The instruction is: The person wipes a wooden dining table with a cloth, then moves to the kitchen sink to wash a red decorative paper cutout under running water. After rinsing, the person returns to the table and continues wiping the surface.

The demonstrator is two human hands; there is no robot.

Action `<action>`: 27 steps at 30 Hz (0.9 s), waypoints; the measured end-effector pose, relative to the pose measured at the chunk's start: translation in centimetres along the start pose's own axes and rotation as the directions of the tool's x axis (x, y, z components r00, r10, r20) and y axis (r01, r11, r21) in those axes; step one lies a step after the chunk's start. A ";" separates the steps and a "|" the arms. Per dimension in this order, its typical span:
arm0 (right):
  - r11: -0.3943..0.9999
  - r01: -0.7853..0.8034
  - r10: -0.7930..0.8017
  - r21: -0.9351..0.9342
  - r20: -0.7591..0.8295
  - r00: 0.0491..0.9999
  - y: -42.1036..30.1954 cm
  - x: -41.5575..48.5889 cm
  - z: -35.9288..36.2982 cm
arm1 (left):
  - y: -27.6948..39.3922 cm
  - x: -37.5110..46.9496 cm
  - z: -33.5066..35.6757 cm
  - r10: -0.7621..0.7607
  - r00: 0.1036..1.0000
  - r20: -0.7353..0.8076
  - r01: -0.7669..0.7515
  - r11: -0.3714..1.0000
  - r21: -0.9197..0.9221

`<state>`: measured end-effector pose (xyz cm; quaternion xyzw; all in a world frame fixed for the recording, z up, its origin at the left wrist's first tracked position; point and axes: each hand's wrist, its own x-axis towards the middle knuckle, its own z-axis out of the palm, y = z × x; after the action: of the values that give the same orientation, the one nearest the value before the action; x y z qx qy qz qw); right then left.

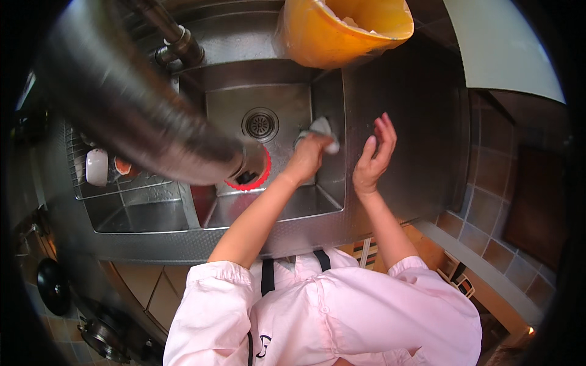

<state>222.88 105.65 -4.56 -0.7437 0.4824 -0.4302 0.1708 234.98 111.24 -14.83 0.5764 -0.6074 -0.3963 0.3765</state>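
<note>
My left hand [306, 158] is inside the stainless steel sink basin [233, 98], gripping a pale cloth [323, 128] by the right wall. Motion blurs the hand and the cloth, which looks bunched up. Over the steel counter [412, 137], just right of the basin, my right hand [377, 155] is held with fingers apart and nothing in it. A round drain strainer [260, 125] lies in the basin floor. The large metal faucet spout [151, 114] crosses the left of the view and hides part of the basin. A red scalloped edge [268, 169] shows at its tip.
Beyond the basin stands a yellow bin [352, 45] with a clear liner. Left of the basin, a wire rack [75, 169] holds a white cup or bowl [96, 167]. A faucet base [185, 50] rises at the back. Pots [105, 338] are at lower left.
</note>
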 end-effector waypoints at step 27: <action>0.835 -0.550 0.297 -0.015 0.855 0.426 -3.2 -5.4 11.3 | -1.9 -10.5 -8.5 -0.678 0.724 0.128 0.223 0.054 -0.973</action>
<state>232.93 110.03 -11.40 -0.6773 0.4526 -0.0294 0.5792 244.06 121.28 -13.19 0.4445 0.0701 -0.6606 0.6010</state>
